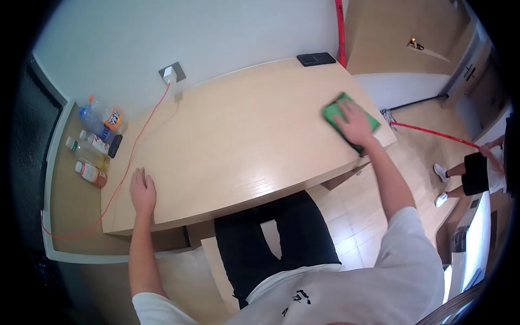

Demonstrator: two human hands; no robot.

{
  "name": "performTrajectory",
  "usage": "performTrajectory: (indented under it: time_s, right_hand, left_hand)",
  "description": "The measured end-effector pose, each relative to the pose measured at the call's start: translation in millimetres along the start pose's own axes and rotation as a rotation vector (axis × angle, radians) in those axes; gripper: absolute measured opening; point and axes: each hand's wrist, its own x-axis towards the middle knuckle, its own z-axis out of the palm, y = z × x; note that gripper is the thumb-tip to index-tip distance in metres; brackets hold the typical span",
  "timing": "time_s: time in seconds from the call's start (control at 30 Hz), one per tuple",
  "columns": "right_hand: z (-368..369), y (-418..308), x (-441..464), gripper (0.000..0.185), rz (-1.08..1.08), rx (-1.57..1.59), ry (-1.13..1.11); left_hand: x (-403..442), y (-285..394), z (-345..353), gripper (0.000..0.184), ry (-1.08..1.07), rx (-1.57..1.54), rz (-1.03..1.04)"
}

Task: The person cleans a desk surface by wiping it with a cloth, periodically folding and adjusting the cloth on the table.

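My right hand (355, 122) presses down on a green cloth (374, 122) near the right end of the light wood desk (233, 124). The hand and cloth are slightly blurred, and part of the cloth lies hidden under the palm. At the desk's left front, my left hand (142, 195) rests on the surface with its fingers stretched out and nothing in it. A red cable (142, 132) runs just left of that hand, up to a white plug (170, 74) in the wall socket.
Several bottles (92, 154) stand on the left ledge beside a dark object (115, 145). A black phone-like object (316, 59) lies at the back right corner. To the right, another person (476, 170) holds a red-handled mop (433, 132) on the floor.
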Motion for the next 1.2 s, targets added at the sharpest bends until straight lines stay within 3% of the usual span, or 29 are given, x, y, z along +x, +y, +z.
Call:
performTrajectory:
  time_s: [0.1,0.2,0.3,0.4,0.43,0.5,0.53,0.6,0.7,0.8,0.87,1.0,1.07,1.17,1.2]
  right_hand:
    - [7,89,6,0.07,0.185,-0.172,0.013]
    - [-1,75,35,0.075,0.455,-0.146,-0.061]
    - [20,40,77,0.079,0.472,-0.207,-0.098]
    - [40,-79,92,0.077,0.136,-0.099,-0.087]
    - [39,-135,96,0.077,0.117,-0.061,-0.242]
    - [84,-232,81,0.079,-0.194,0.098,-0.022]
    - [72,-292,56,0.08,-0.235,0.214,-0.135]
    - [91,-387,5,0.078,-0.501,0.329,-0.133]
    - [86,-453,-59,0.078,-0.743,0.36,-0.105]
    - [80,-424,-36,0.075,-0.767,0.426,-0.194]
    - [63,-362,7,0.073,-0.618,0.322,-0.182]
    - [72,-149,86,0.079,-0.157,0.107,-0.023]
    - [43,-45,89,0.077,0.087,-0.02,-0.032]
    - [33,62,90,0.073,0.346,-0.224,-0.01]
    - [26,69,91,0.075,0.428,-0.218,-0.024]
  left_hand:
    - [4,13,-7,0.043,0.004,0.021,-0.019]
    - [5,18,-9,0.043,0.027,0.067,-0.035]
    - [7,21,-11,0.043,0.062,0.06,-0.041]
    - [5,21,-10,0.042,0.065,0.037,-0.039]
    - [6,21,-11,0.041,0.071,0.032,-0.031]
    - [6,17,-9,0.038,0.088,0.023,-0.034]
    - [7,16,-7,0.037,0.096,0.018,-0.027]
    - [9,4,0,0.037,0.11,0.047,-0.037]
    - [8,-16,7,0.038,0.071,0.046,-0.024]
    - [9,-16,0,0.044,0.005,-0.019,-0.025]
    - [6,-15,1,0.05,-0.031,0.005,-0.027]
    - [-6,-18,-6,0.066,-0.175,0.137,0.066]
    - [-13,-19,-16,0.07,-0.247,0.14,0.101]
    - [-11,-7,-22,0.069,-0.256,0.118,0.097]
    - [-12,-5,-23,0.068,-0.247,0.106,0.089]
